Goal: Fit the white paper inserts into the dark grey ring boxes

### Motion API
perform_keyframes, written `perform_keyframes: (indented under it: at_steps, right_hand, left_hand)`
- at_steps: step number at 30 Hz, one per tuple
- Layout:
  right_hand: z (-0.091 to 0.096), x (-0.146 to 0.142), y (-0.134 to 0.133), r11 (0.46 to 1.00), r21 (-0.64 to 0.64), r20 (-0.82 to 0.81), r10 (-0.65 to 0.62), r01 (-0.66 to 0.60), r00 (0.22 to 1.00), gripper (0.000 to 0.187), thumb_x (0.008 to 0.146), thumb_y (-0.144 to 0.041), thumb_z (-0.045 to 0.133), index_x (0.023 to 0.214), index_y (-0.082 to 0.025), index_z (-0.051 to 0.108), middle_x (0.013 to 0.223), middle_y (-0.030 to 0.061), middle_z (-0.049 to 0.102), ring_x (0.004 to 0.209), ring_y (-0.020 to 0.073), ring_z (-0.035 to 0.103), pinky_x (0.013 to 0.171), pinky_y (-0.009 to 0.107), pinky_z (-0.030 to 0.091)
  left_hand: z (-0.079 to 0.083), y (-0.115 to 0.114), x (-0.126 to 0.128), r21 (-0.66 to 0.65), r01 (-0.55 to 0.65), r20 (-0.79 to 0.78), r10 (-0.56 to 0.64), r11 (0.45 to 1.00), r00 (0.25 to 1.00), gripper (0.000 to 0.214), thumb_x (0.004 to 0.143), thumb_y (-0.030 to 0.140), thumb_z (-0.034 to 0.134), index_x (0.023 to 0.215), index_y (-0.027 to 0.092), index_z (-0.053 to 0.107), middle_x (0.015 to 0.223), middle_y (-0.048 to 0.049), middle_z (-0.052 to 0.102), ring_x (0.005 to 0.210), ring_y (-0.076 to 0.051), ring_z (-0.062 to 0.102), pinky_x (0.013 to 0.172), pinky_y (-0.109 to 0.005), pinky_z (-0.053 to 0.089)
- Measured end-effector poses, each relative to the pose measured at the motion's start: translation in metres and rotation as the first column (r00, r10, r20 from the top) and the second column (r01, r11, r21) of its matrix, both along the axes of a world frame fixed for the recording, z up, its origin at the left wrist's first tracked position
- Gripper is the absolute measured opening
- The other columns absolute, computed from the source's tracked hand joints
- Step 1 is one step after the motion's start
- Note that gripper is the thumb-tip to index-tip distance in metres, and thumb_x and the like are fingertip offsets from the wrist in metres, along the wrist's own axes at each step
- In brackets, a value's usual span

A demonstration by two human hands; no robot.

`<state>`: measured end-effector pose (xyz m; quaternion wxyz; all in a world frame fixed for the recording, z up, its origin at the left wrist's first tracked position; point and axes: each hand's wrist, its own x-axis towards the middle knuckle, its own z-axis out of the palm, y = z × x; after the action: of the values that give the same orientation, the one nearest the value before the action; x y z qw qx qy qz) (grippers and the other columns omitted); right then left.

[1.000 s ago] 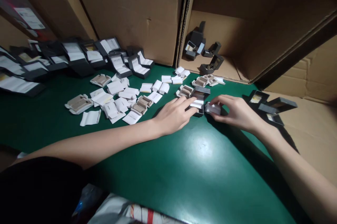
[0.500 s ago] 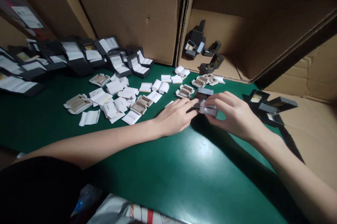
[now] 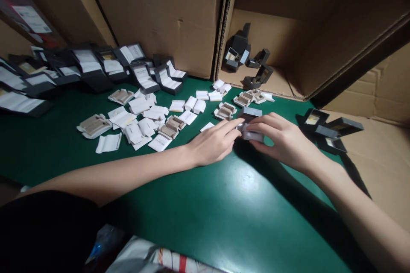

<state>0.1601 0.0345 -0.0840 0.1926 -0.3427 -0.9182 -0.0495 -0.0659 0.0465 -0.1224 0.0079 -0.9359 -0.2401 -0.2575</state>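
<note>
Both hands meet around a small dark hinged box whose lid stands up at the back. A white folded card insert sits at its front, partly covered by fingers. My left hand has its fingers closed at the box's left side, fingertips against it. From the right, my right hand grips the white insert, with fingers on top and thumb below at the front. The box's inside and most of its base are hidden behind my fingers.
Loose white card inserts lie scattered left of my hands on the green table. Open dark boxes with white inserts line the back left. More dark boxes lie inside a large cardboard carton, others at right.
The box and white insert have shifted slightly between my hands, and the insert shows less. Both hands stay at nearly the same place.
</note>
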Motion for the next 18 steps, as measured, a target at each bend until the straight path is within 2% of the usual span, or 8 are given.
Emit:
perform_keyframes:
  at_steps: [3,6,8,13,18]
  right_hand:
    - [-0.001,0.0,0.0,0.999,-0.052,-0.035,0.009,-0.011,0.999,0.024,0.085,-0.021,0.058,0.109,-0.019,0.06,0.107,0.0105,0.065,0.096,0.0237,0.058,0.077,0.037,0.053]
    - [-0.003,-0.001,0.0,0.997,-0.078,-0.069,0.003,-0.008,0.998,0.025,0.086,-0.024,0.059,0.111,-0.02,0.06,0.109,0.0103,0.065,0.097,0.0236,0.06,0.078,0.037,0.054]
    - [-0.005,-0.003,-0.001,0.996,-0.085,-0.093,0.005,-0.013,0.996,0.025,0.087,-0.026,0.059,0.111,-0.02,0.06,0.108,0.0101,0.066,0.097,0.0234,0.061,0.078,0.037,0.054]
    - [-0.009,-0.008,-0.003,0.995,-0.1,-0.124,0.005,-0.017,0.992,0.025,0.089,-0.024,0.056,0.113,-0.019,0.06,0.11,0.0104,0.067,0.1,0.0232,0.061,0.081,0.039,0.054]
    - [-0.01,-0.013,-0.006,0.998,-0.057,-0.109,0.019,-0.025,0.994,0.026,0.091,-0.023,0.053,0.115,-0.018,0.061,0.113,0.0119,0.066,0.103,0.0239,0.06,0.082,0.04,0.055]
  left_hand:
    - [0.001,0.0,0.0,-0.078,-0.021,0.011,0.022,0.997,1.0,0.019,0.091,0.011,0.041,0.105,0.01,0.055,0.125,-0.0152,0.049,0.104,-0.021,0.059,0.086,-0.032,0.054]
    - [0.002,0.002,0.0,-0.109,-0.028,0.015,0.03,0.994,0.999,0.017,0.092,0.011,0.041,0.102,0.011,0.054,0.107,-0.0106,0.054,0.09,-0.018,0.06,0.078,-0.029,0.053]
    - [0.001,0.003,0.0,-0.123,-0.013,0.033,0.017,0.992,0.999,0.014,0.092,0.011,0.042,0.1,0.012,0.054,0.101,-0.0081,0.055,0.089,-0.017,0.059,0.078,-0.029,0.052]
    - [0.002,0.004,-0.002,-0.241,0.017,0.109,0.009,0.97,0.994,0.009,0.091,0.014,0.047,0.096,0.013,0.054,0.102,-0.0074,0.054,0.09,-0.016,0.059,0.079,-0.027,0.051]
    - [0.004,0.003,-0.002,-0.335,0.045,0.171,0.014,0.941,0.985,0.006,0.089,0.018,0.054,0.094,0.014,0.055,0.101,-0.0065,0.054,0.091,-0.017,0.059,0.082,-0.029,0.051]
